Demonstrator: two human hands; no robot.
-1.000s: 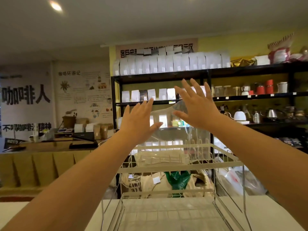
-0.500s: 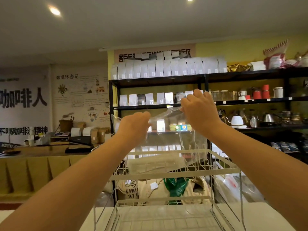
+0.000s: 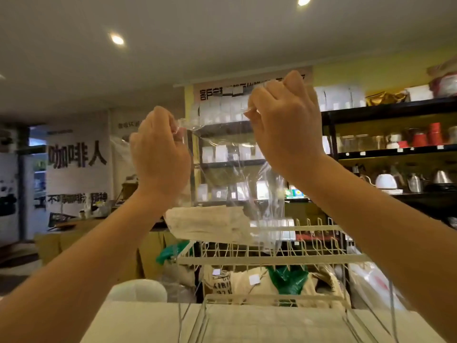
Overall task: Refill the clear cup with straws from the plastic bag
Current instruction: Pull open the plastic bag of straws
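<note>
A clear plastic bag (image 3: 230, 174) hangs in the air in front of me, above a white wire rack (image 3: 272, 253). A bundle of paper-wrapped white straws (image 3: 207, 224) lies across the bag's bottom. My left hand (image 3: 158, 154) pinches the bag's top left edge. My right hand (image 3: 284, 125) pinches the top right edge, a little higher. Both hands are raised at about head height. The clear cup is not in view.
The wire rack stands on a white counter (image 3: 148, 323) below my arms. A white rounded object (image 3: 137, 290) sits at the counter's far edge. Behind are black shelves (image 3: 385, 154) with white pouches, jars and kettles, and burlap sacks (image 3: 247, 283) on the floor.
My hands went from spread open near the bag to closed on its top edge. They then lifted the bag with the straws up off the rack.
</note>
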